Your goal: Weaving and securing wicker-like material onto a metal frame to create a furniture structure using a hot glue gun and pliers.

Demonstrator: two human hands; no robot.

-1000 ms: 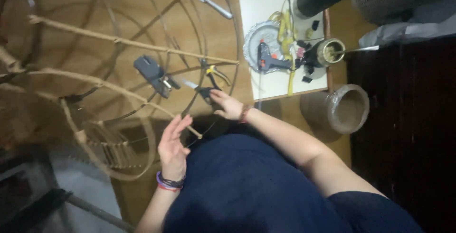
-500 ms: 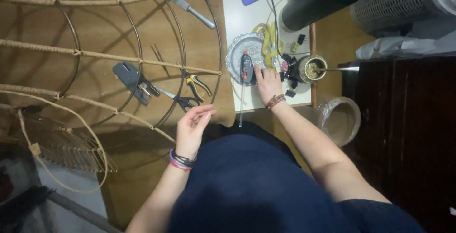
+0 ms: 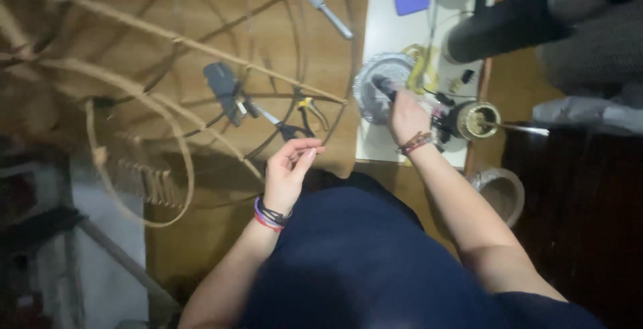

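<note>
So the right hand (image 3: 406, 116) is out over the foil dish (image 3: 375, 86) on the white mat (image 3: 392, 34), fingers wrapped around a dark tool (image 3: 384, 85) that looks like a glue gun, though it's blurry. The left hand (image 3: 289, 169) hovers nearer the body with thumb and fingertips curled toward each other, maybe pinching something thin, can't really tell. To the left, the wire frame (image 3: 201, 54) half wrapped in rope lies on the wooden table (image 3: 335, 7), with pliers (image 3: 309, 111) and a grey stapler-ish thing (image 3: 223, 88) under it. Looks like the pick-up-the-tool step to me; the next move needs a firm grip and bringing it over to the frame without snagging the cord.
</note>
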